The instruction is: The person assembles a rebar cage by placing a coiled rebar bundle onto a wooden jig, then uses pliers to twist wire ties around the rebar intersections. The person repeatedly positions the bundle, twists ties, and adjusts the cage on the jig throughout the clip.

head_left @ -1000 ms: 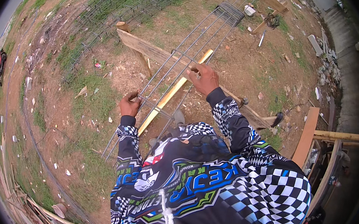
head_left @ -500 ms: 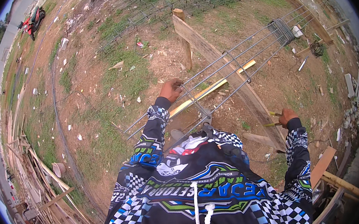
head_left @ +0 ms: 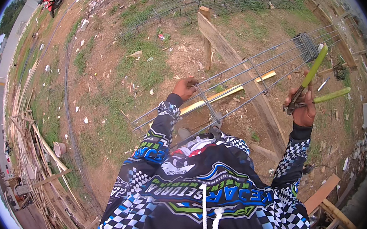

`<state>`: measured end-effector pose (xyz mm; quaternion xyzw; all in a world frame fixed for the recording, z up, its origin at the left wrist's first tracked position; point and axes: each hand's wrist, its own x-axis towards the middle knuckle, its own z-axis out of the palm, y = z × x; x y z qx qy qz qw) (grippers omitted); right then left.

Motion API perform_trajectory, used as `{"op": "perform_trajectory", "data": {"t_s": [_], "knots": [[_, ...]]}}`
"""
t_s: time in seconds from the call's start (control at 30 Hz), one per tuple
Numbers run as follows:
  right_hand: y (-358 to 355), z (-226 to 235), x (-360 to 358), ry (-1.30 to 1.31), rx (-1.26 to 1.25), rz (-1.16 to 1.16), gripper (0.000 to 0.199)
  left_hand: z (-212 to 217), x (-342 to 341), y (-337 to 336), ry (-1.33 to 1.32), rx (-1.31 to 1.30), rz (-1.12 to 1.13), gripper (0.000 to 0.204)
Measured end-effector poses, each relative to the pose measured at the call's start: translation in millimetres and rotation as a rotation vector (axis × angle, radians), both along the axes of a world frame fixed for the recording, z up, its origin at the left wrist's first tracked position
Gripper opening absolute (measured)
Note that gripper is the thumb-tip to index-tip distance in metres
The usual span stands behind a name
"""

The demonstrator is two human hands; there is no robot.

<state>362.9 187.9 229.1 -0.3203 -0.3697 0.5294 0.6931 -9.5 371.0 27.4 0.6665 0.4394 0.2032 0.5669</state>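
A long rebar cage (head_left: 233, 105), thin steel bars joined by square stirrups, slants across the space ahead of me. It rests over a wooden plank (head_left: 229, 49) nailed to a post. My left hand (head_left: 185, 88) has its fingers curled at a stirrup corner on the cage's left bar; the fingertips are partly hidden. Away to the right of the cage, my right hand (head_left: 305, 112) is raised, gripping pincers (head_left: 315, 68) with yellow-green handles. The handles spread apart and point away from me, while the metal head lies by my fingers.
A bundle of stirrups (head_left: 305, 47) hangs at the cage's far end. Below the cage runs a yellowish wooden strip (head_left: 248, 82). Wire mesh (head_left: 180, 6) lies at the back, piled timber (head_left: 39, 169) at left, a red motorbike (head_left: 54, 0) farther off. Planks (head_left: 322, 194) stand at lower right.
My right hand has risen from beside the plank's near end, bringing the pincers up and outward and turning the handles away from me. My left hand stays by the same stirrup.
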Motion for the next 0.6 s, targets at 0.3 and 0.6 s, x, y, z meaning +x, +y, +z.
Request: {"op": "perform_trajectory", "data": {"t_s": [0.3, 0.6], "knots": [[165, -116, -134, 0.283, -0.289, -0.225, 0.048, 11, -3, -3, 0.143, 0.044, 0.054, 0.038], [225, -173, -164, 0.213, -0.484, -0.005, 0.038, 15, -1, -9, 0.135, -0.012, 0.104, 0.039]]}}
